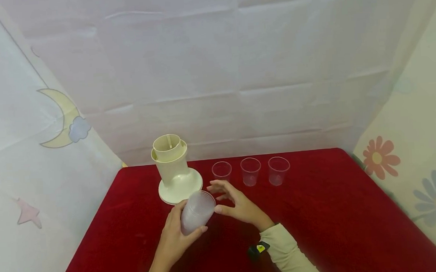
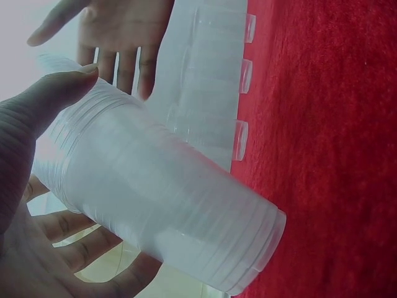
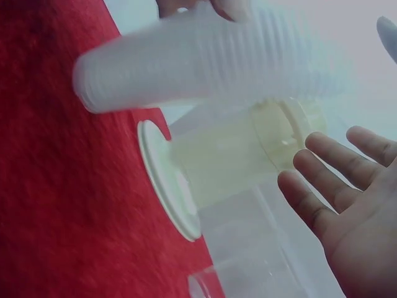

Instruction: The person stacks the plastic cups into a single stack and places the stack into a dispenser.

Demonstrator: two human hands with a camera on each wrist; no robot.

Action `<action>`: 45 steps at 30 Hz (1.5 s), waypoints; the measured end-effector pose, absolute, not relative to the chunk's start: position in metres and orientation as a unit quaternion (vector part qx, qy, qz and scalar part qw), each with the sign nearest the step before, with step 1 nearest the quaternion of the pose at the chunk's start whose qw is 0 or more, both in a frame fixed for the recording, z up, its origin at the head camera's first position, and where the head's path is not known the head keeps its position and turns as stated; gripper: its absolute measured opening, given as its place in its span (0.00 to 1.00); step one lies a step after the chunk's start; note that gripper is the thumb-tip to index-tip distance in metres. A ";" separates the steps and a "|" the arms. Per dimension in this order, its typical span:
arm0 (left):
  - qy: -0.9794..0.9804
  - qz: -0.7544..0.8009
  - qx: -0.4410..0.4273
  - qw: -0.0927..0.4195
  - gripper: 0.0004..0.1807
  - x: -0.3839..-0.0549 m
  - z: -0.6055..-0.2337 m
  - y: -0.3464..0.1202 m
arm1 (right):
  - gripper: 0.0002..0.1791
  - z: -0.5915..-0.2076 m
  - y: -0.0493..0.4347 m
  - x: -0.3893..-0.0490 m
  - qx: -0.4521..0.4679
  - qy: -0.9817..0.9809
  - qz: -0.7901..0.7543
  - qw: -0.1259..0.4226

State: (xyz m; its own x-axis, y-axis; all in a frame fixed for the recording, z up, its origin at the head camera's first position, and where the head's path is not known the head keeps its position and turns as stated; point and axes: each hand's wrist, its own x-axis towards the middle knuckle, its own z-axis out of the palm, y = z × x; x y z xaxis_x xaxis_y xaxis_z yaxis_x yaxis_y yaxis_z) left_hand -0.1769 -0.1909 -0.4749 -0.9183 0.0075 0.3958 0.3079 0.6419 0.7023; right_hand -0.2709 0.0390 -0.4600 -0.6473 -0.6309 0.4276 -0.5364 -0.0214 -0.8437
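At your left, the cream tubular plastic stand (image 1: 173,171) sits upright on its wide round base, which likely guards it against tipping. Nearer you, your left hand (image 1: 176,232) grips the stack of clear plastic cups (image 1: 198,214), fingers and thumb curled round its side, holding it tilted over the red cloth (image 1: 337,216), rims up and leaning toward your right hand; that tilt probably makes the rim end easier to reach. Your right hand (image 1: 238,204) is open, fingers loosely spread, holding nothing, just beside those rims. Beyond it, the left cup (image 1: 221,170), partly hidden, the middle cup (image 1: 250,172) and the right cup (image 1: 278,172) stand in a spaced row, presumably so each stays separate. Nothing shows inside those three; the stack is cups nested in cups, and the stand's open tube shows a thin inner rib, its bottom hidden.
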 end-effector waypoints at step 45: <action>-0.890 -0.414 -0.071 0.175 0.46 -0.176 -0.474 -0.191 | 0.41 -0.437 0.144 -0.304 -0.267 0.743 -0.600 -0.130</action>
State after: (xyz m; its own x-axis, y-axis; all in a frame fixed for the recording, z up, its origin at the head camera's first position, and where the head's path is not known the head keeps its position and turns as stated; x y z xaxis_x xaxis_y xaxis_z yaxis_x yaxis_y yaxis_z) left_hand -0.1765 -0.1909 -0.4740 -0.9287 -0.0175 0.3703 0.2719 0.6469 0.7124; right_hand -0.3041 0.1440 -0.4373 -0.8240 -0.2408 0.5128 -0.5519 0.1365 -0.8227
